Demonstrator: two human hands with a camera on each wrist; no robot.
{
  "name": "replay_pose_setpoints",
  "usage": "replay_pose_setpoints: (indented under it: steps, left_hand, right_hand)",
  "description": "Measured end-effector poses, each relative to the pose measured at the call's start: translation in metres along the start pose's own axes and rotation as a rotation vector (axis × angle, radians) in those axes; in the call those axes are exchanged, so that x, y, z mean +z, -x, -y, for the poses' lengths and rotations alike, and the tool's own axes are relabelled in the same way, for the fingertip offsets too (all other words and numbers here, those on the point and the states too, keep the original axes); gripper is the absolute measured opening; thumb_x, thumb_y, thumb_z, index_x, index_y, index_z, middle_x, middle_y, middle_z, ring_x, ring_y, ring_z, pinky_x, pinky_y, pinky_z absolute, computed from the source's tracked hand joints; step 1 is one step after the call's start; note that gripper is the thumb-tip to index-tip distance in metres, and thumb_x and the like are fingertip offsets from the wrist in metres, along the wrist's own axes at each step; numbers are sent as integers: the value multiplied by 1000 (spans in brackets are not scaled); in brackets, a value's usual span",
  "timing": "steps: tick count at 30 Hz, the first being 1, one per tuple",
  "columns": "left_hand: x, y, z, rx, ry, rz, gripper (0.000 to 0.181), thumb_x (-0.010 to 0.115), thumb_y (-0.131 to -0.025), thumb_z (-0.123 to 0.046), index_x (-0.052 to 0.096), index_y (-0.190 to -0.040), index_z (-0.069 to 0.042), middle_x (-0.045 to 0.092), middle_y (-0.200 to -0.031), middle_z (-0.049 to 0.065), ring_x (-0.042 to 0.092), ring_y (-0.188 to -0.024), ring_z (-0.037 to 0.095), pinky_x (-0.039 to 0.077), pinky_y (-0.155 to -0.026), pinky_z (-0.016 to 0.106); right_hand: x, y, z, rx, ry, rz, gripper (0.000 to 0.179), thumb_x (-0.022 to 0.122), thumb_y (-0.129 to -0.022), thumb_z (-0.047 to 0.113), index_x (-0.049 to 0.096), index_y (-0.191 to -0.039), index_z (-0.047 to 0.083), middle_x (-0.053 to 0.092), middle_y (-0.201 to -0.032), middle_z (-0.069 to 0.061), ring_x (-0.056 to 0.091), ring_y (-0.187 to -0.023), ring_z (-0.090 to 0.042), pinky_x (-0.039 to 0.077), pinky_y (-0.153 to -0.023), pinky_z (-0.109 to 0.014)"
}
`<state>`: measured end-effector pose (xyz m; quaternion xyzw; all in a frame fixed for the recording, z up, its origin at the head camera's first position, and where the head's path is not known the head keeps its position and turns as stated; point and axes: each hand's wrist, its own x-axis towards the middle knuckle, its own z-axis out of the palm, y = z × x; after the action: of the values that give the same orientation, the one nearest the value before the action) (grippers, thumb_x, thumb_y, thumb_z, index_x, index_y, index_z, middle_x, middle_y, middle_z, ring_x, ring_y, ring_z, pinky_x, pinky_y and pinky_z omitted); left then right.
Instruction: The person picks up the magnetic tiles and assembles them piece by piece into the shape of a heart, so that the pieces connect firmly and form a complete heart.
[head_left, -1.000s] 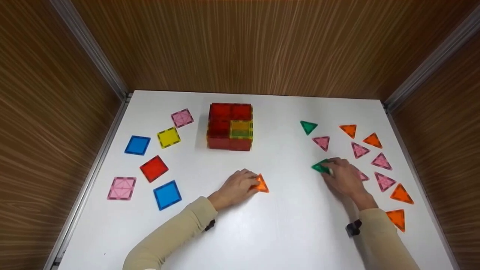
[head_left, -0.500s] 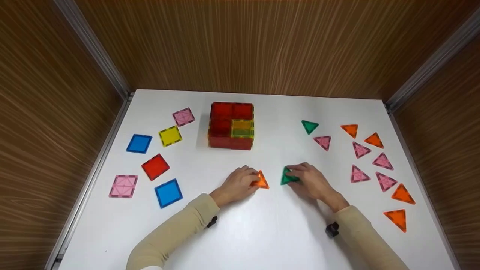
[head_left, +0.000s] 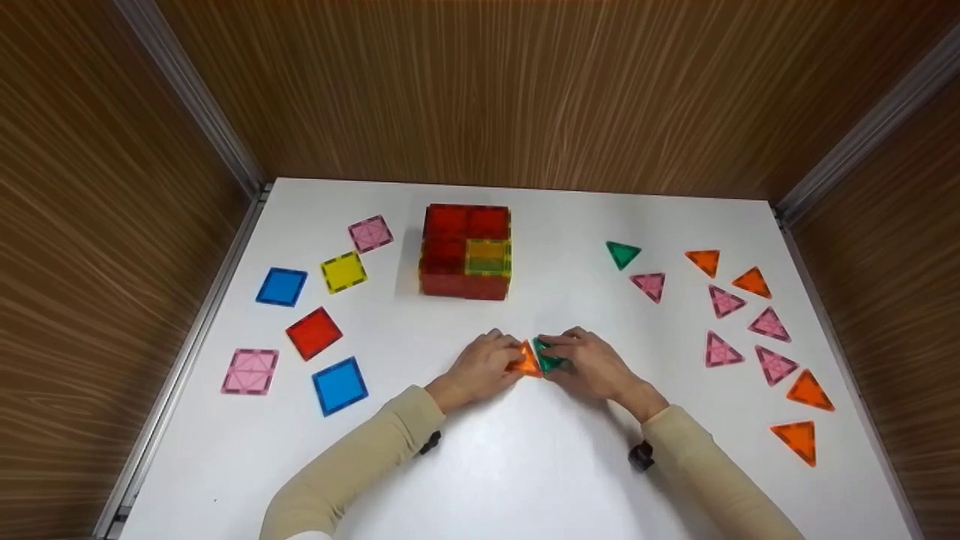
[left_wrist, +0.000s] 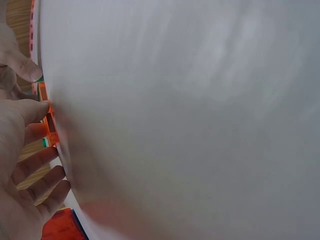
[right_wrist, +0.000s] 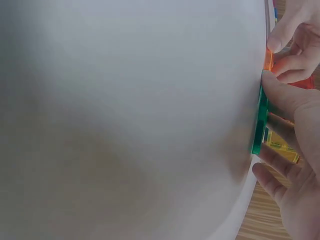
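White surface [head_left: 495, 480] is stretching under the left hand [head_left: 480, 370], its thumb and fingertip drawn close, pinching a translucent orange triangle [head_left: 529, 364]; the right hand [head_left: 595, 366], likewise narrowed, is pinching a translucent green triangle [right_wrist: 259, 120] just beside it, mid-surface.

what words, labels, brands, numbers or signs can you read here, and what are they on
None: no text can be read in any view.
The orange translucent triangular tile and green translucent triangular tile, both partly covered, show no lettering.
The nearer pink square tile bears only a line pattern.
The black device under the right sleeve is too small and dark to tell.
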<state>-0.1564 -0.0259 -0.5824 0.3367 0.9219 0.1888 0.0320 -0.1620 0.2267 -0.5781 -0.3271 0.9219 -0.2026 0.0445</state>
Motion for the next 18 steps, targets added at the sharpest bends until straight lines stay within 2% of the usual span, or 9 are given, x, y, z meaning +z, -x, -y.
replay_pose_setpoints:
  steps: [5, 8, 11, 14, 16, 18]
  left_hand:
    - [-1, 1, 0, 2, -2, -4, 25, 69, -103, -34, 80, -114, -14, 74, -127, 3, 62, -111, 21, 55, -96, 35]
    - [-1, 1, 0, 4, -1, -6, 25, 69, -103, -34, 80, -114, -14, 74, -126, 3, 62, -110, 21, 55, -96, 34]
    - [0, 0, 0, 11, 4, -12, 25, 71, -102, -33, 80, -114, -13, 74, -126, 3, 62, -109, 21, 55, -95, 33]
    - [2, 0, 0, 18, 10, -28, 24, 73, -101, -32, 80, -114, -12, 75, -125, 3, 62, -108, 21, 55, -93, 32]
    - [3, 0, 1, 28, 9, -49, 23, 73, -100, -31, 80, -112, -12, 75, -123, 3, 62, -106, 21, 55, -91, 31]
    - [4, 0, 1, 34, 7, -59, 23, 74, -100, -31, 80, -111, -12, 76, -122, 3, 63, -105, 21, 56, -90, 31]
  right_hand:
    - [1, -2, 1, -31, 17, 12, 40, 83, -92, 25, 77, -130, 16, 68, -146, -5, 64, -115, -26, 59, -97, -45]
    - [-2, -2, -2, -31, 9, 17, 41, 83, -92, 26, 76, -131, 16, 67, -148, -8, 65, -119, -28, 59, -100, -48]
    - [-10, 1, -15, -10, -5, -39, 40, 83, -92, 24, 75, -130, 12, 66, -147, -13, 65, -127, -34, 54, -108, -57]
    - [-22, 5, -40, 43, 0, -161, 41, 82, -92, 19, 73, -130, 6, 66, -145, -19, 62, -132, -41, 49, -112, -65]
    - [-32, 10, -59, 117, -9, -226, 44, 80, -93, 17, 70, -133, 3, 63, -146, -21, 58, -137, -44, 46, -114, -67]
    - [-42, 14, -79, 226, -27, -239, 46, 76, -96, 19, 66, -139, 4, 58, -152, -22, 52, -142, -46, 41, -117, -68]
